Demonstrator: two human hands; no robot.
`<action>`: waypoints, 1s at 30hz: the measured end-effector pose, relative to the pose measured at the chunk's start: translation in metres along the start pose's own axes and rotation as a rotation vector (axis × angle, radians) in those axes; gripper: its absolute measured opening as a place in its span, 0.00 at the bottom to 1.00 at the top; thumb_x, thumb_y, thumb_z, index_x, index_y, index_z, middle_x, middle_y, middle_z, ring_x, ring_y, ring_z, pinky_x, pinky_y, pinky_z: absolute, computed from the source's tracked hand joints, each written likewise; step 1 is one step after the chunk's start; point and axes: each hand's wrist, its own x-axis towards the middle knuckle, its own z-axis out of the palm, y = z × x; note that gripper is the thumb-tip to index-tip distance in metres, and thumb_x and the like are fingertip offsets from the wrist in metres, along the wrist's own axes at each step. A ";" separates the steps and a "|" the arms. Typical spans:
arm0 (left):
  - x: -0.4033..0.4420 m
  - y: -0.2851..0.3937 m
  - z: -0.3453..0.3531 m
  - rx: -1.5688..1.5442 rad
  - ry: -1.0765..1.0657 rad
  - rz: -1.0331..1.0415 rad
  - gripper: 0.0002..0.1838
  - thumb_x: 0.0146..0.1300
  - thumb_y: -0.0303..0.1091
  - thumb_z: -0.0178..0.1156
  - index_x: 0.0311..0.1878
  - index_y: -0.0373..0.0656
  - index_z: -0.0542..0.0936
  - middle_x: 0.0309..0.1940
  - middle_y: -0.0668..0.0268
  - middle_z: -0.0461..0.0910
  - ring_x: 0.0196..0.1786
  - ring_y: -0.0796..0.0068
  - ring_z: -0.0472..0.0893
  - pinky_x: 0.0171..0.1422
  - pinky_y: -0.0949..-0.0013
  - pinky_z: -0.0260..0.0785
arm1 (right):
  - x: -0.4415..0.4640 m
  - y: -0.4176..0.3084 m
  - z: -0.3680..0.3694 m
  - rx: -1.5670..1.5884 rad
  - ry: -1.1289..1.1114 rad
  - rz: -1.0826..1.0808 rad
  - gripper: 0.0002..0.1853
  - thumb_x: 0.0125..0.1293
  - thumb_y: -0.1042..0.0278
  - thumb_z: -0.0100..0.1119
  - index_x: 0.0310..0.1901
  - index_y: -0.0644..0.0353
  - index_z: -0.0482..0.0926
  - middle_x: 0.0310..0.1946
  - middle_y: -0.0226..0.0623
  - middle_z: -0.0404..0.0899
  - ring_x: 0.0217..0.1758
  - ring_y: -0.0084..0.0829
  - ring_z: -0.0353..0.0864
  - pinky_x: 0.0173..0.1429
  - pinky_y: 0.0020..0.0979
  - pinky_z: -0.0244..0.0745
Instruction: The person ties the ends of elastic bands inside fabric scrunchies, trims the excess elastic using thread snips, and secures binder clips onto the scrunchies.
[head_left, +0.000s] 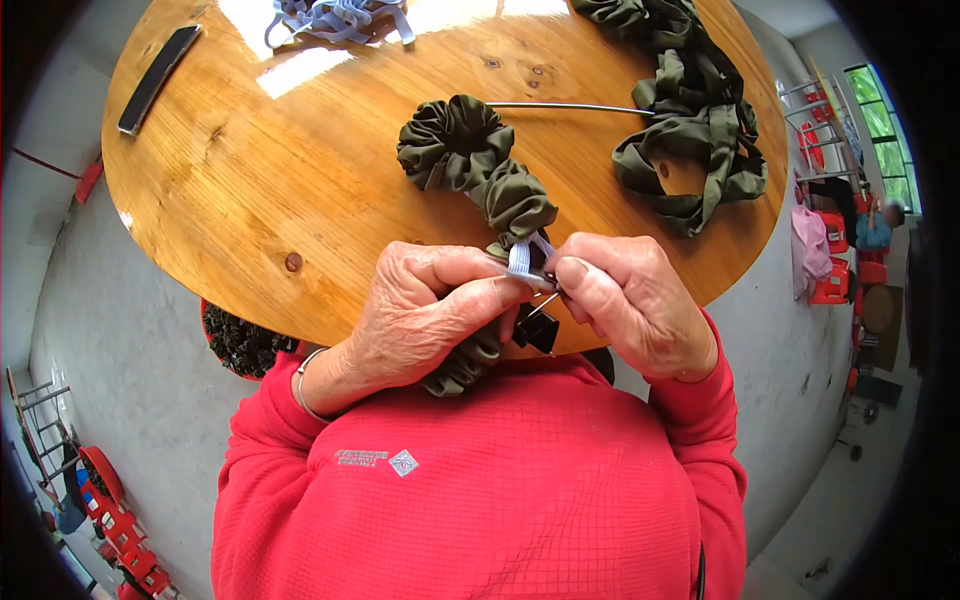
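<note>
Head view: the pale elastic band [519, 258] is pinched between thumb and finger of the left hand [425, 312]; the right hand's [640, 300] fingertips are pressed together beside it, their contents hidden. Gathered green fabric [517, 203] is laid beyond on the tabletop [250, 190], and a black clip [538, 330] is seen between the hands.

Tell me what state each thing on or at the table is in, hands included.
Left hand: pinching pale elastic
Right hand: pinching by pale elastic's end
Pale elastic: bent over
Gathered green fabric: bunched, ruffled
Loose green fabric: heaped, crumpled
Blue bands: tangled
Metal rod: lying down
Black clip: partly hidden, grip unclear
Black bar: lying down
</note>
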 end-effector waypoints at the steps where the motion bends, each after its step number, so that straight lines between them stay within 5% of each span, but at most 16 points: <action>1: 0.000 0.001 0.001 -0.009 -0.007 0.008 0.08 0.63 0.26 0.56 0.37 0.33 0.82 0.22 0.68 0.79 0.26 0.85 0.75 0.29 0.80 0.68 | 0.002 0.003 0.000 -0.009 -0.013 -0.047 0.13 0.66 0.65 0.52 0.29 0.66 0.75 0.20 0.44 0.73 0.21 0.37 0.73 0.27 0.34 0.67; 3: 0.001 0.002 0.002 -0.030 -0.013 0.006 0.08 0.63 0.26 0.55 0.37 0.33 0.82 0.22 0.68 0.79 0.26 0.85 0.75 0.29 0.80 0.68 | 0.005 0.009 -0.002 -0.027 -0.039 -0.139 0.13 0.65 0.65 0.54 0.28 0.67 0.74 0.20 0.44 0.73 0.21 0.36 0.74 0.27 0.33 0.67; 4: 0.000 0.004 0.003 -0.042 -0.010 -0.002 0.08 0.64 0.26 0.55 0.37 0.33 0.82 0.21 0.68 0.79 0.25 0.85 0.75 0.29 0.80 0.68 | 0.001 -0.002 -0.001 0.082 -0.086 0.034 0.11 0.63 0.66 0.57 0.30 0.67 0.74 0.21 0.43 0.74 0.23 0.35 0.76 0.28 0.33 0.69; 8: 0.000 0.002 0.002 -0.051 -0.013 -0.013 0.08 0.64 0.26 0.55 0.38 0.34 0.82 0.21 0.69 0.78 0.25 0.85 0.75 0.29 0.80 0.68 | 0.002 0.009 0.000 -0.123 -0.046 -0.206 0.10 0.64 0.66 0.57 0.33 0.66 0.76 0.24 0.45 0.76 0.26 0.37 0.77 0.30 0.33 0.70; 11: -0.001 0.003 0.003 -0.033 -0.013 -0.034 0.08 0.65 0.27 0.55 0.38 0.33 0.82 0.21 0.69 0.78 0.25 0.86 0.74 0.29 0.80 0.67 | 0.002 0.015 0.000 -0.003 -0.037 -0.168 0.13 0.64 0.62 0.56 0.34 0.67 0.76 0.25 0.45 0.76 0.27 0.38 0.77 0.32 0.33 0.70; 18: 0.000 -0.001 0.004 0.000 -0.026 -0.004 0.09 0.64 0.28 0.55 0.36 0.33 0.82 0.19 0.71 0.77 0.23 0.87 0.73 0.27 0.81 0.66 | 0.001 0.010 -0.005 0.185 -0.142 -0.022 0.19 0.73 0.58 0.45 0.34 0.67 0.78 0.20 0.33 0.72 0.25 0.22 0.68 0.31 0.27 0.67; 30: -0.001 0.002 0.001 0.018 -0.039 -0.085 0.09 0.64 0.28 0.54 0.35 0.33 0.81 0.21 0.67 0.77 0.23 0.84 0.73 0.28 0.78 0.67 | 0.003 0.018 -0.005 0.371 -0.202 0.113 0.19 0.71 0.58 0.48 0.32 0.66 0.78 0.21 0.27 0.72 0.26 0.16 0.66 0.29 0.23 0.65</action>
